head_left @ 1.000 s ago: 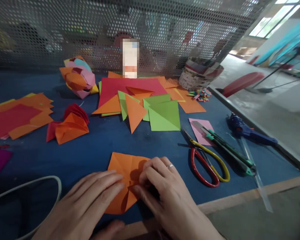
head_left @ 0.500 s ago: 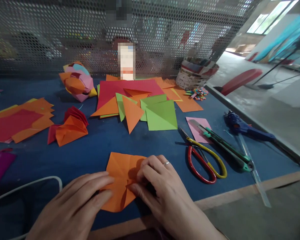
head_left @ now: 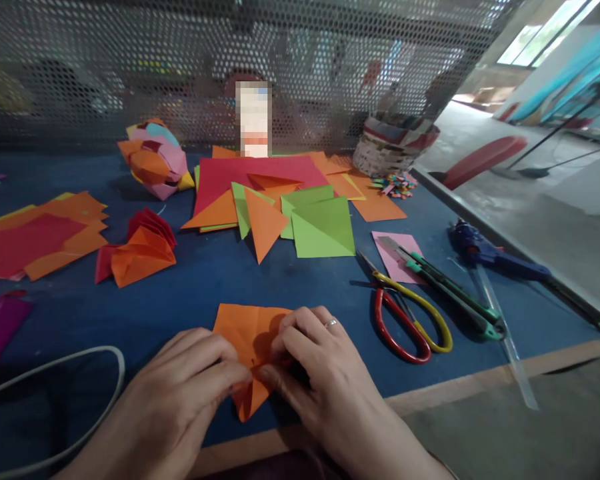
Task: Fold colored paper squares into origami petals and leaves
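Paper (head_left: 245, 333) tip toward table's near edge

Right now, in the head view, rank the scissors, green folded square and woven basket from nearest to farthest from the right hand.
From the right hand:
1. Scissors, just to its right.
2. Green folded square, ahead on the mat.
3. Woven basket, far back right by the mesh.

Blue tabletop (head_left: 220, 280) with a wooden front edge. On it: orange sheet (head_left: 247, 330) near front, folded orange/red pieces (head_left: 140, 257) at left, flat paper stack (head_left: 35, 240) far left, red/green/orange sheets (head_left: 280, 207) mid-back. Right side: scissors (head_left: 410, 320), green-handled cutter (head_left: 445, 287) over pink paper (head_left: 393, 257), blue glue gun (head_left: 490, 253), woven basket (head_left: 397, 143) at back; white cable (head_left: 70, 373) front left.
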Tool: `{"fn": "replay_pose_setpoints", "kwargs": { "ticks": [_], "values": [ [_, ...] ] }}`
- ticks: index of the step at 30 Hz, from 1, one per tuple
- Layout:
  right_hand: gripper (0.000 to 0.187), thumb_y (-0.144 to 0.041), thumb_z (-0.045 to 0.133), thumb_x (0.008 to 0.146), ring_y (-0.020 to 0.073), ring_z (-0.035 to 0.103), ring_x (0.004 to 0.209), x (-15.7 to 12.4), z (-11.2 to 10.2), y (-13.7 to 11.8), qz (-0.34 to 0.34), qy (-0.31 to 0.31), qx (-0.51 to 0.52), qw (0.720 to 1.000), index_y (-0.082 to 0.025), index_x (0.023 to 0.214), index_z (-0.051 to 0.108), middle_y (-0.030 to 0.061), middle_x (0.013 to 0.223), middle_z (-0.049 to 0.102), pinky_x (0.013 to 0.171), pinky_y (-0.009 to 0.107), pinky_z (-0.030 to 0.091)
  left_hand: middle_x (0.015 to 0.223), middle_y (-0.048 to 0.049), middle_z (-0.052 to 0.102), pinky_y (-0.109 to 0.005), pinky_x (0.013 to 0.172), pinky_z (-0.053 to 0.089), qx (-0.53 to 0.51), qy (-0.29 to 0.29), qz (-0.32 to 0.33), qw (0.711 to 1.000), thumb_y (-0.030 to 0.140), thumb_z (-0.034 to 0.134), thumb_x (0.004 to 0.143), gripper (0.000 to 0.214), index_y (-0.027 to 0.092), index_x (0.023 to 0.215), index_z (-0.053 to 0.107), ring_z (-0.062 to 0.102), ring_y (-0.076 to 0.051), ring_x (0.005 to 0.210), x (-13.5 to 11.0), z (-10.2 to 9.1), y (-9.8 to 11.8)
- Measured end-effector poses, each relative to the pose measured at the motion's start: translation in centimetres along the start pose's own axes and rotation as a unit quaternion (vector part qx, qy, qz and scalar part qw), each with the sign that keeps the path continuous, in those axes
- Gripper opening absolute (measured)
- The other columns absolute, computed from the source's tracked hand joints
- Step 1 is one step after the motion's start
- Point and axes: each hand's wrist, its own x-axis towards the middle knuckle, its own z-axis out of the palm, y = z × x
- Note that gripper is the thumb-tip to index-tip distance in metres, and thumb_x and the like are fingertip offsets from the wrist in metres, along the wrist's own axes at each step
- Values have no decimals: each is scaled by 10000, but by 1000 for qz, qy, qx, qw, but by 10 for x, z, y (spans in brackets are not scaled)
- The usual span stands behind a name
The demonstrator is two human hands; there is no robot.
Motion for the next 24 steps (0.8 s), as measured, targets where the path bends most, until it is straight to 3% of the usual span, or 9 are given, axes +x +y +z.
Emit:
{"fn": "replay_pose_setpoints", "kwargs": {
  "ticks": [7,12,14,17,20,24],
  "values": [
    [122,-188,676,970,207,514,916,-4,2,1,-11,0,-5,1000,-216,907,575,13,1003,631,810,373,404,794,44,600,-227,822,427,41,68,24,997,117,418,985,235,238,846,563,557,-103,793,14,5,12],
    [122,-214,661,982,220,507,911,-3,2,1,-7,-2,-27,1000,-212,895,574,30,1004,627,799,379,409,1058,-8,649,-275,931,441,114,117,-11,987,243,504,991,161,219,1113,606,583,-142,1021,5,14,10],
    [117,-224,661,982,224,510,916,-3,1,0,-5,-3,-27,1000,-215,900,578,31,1013,628,796,381,411,1118,-45,636,-317,949,461,155,142,-19,978,259,541,975,165,208,1105,629,583,-176,1057,-2,17,7],
    [120,-230,667,979,222,516,929,-3,1,0,-1,-8,-21,1000,-217,898,580,27,1024,630,808,383,413,1117,-62,654,-350,1001,475,167,149,25,974,169,500,960,201,197,1082,658,609,-189,1072,-13,19,6],
    [124,-225,664,982,218,522,924,-2,1,0,6,-11,-18,1000,-220,890,581,22,1011,635,815,383,408,1201,-66,690,-340,1104,452,156,151,85,972,58,419,921,385,163,1225,630,603,-184,1218,-23,24,7],
    [155,-213,682,968,213,527,921,-2,1,-1,11,-10,-12,1000,-220,866,566,13,983,633,820,378,404,1301,-56,697,-381,1207,387,148,157,83,973,-33,412,841,543,132,1325,594,523,-197,1382,-36,33,7]
  ]
}}
